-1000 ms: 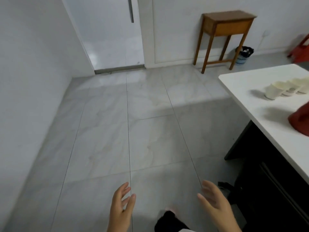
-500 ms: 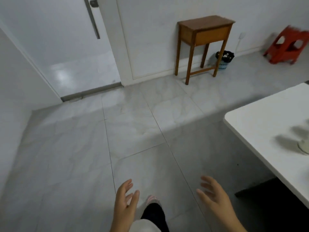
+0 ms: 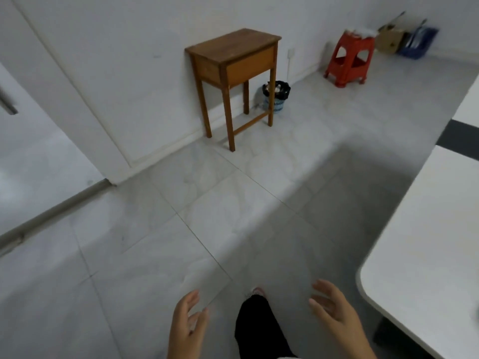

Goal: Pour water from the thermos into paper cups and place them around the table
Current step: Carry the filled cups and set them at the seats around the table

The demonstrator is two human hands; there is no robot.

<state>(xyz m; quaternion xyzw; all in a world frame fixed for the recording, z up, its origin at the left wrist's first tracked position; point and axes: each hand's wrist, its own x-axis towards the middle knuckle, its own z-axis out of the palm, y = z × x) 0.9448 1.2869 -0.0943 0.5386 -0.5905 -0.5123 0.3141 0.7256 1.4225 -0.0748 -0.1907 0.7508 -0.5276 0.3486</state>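
Note:
My left hand (image 3: pixel 187 323) and my right hand (image 3: pixel 334 313) hang low at the bottom of the view, both empty with fingers spread, above the tiled floor. The white table (image 3: pixel 425 244) fills the right edge, and my right hand is just left of its rounded near corner. No thermos or paper cup is in view; the visible stretch of tabletop is bare. Between my hands a black trouser leg (image 3: pixel 259 330) steps forward.
A small wooden side table (image 3: pixel 233 63) stands against the far wall, with a blue waste basket (image 3: pixel 276 97) beside it. A red plastic stool (image 3: pixel 350 60) and a cardboard box (image 3: pixel 390 38) sit at the back right. A white door (image 3: pixel 33 141) is at the left.
The view has swung right and moved forward: the cups and red thermos on the table have dropped out of sight, and the stool and box have come in. My hands stay empty.

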